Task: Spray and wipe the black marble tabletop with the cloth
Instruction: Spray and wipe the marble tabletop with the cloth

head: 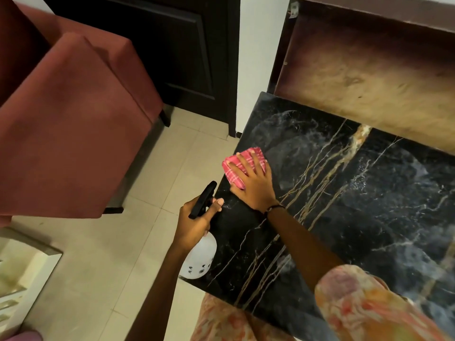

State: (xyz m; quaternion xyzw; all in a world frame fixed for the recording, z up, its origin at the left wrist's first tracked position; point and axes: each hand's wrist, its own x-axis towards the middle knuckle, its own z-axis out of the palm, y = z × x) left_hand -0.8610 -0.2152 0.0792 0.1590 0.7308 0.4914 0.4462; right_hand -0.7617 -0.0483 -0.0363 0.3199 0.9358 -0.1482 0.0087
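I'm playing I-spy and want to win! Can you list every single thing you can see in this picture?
black marble tabletop with gold and white veins: one, black, right side, streaky from wiping
pink checked folded cloth: one, pink and white, near the tabletop's left edge, under the right hand
white plastic spray bottle with black trigger top: one, white and black, held off the tabletop's left edge
dark red upholstered chair: one, dark red, left side
dark wooden door: one, near black, top middle
beige tiled floor: one, beige, lower left
brown worn wall panel: one, brown and tan, behind the tabletop
left hand: one, gripping the bottle
right hand: one, flat on the cloth, thin dark wristband
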